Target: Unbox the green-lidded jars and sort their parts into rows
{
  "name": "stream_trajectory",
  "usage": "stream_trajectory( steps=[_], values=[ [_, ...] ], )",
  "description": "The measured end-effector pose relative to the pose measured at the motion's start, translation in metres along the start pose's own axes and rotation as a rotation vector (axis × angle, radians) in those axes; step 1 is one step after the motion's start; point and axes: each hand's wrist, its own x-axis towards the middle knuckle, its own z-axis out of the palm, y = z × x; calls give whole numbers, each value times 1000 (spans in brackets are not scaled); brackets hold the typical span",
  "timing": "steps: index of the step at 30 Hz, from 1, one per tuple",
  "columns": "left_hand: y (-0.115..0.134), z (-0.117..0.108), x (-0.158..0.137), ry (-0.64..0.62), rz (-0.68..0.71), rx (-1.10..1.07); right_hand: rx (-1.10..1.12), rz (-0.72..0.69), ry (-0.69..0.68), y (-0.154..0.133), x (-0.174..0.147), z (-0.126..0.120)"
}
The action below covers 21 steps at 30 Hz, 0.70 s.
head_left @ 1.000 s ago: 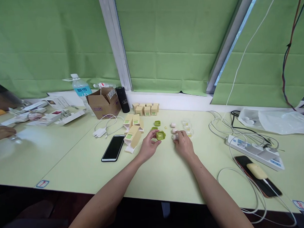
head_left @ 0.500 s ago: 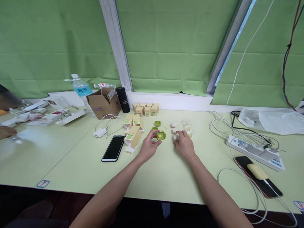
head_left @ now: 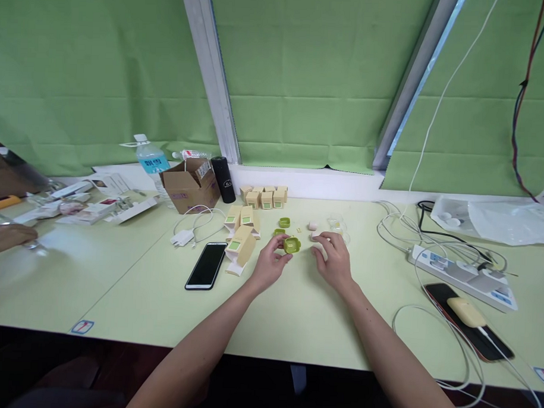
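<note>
My left hand is closed on a small olive-green case, pinching its side, with the hollow inside facing up. Just behind it are two more green pieces, a green case and a partly covered green piece. My right hand hovers low over the table with thumb and index finger apart. Its fingertips are at a pale pink piece, which they partly cover; contact is unclear. Another pale pink block lies beyond. Clear plastic shells sit behind my right hand, and tiny yellow bits lie between the hands.
Left of my hands are opened small cartons and a phone; a row of small cartons stands behind. A brown box and black cylinder stand back left. Cables and a power strip lie right. Another person's hand is far left.
My right hand's thumb and finger have parted, and the whitish piece they held is no longer visible. My left hand still holds the green case. The view has shifted slightly.
</note>
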Motion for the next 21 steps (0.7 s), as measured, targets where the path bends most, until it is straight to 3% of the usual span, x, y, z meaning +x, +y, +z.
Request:
stream_trajectory(
  steps=[6,13,21],
  values=[
    [5,2,-6,-126,75,149,41,-209,71,-33,2,0],
    [3,4,-13,-181,158,210,27,-149,35,-35,-1,2],
    [0,-1,-14,-166,338,429,119,-129,102,-39,1,0]
  ],
)
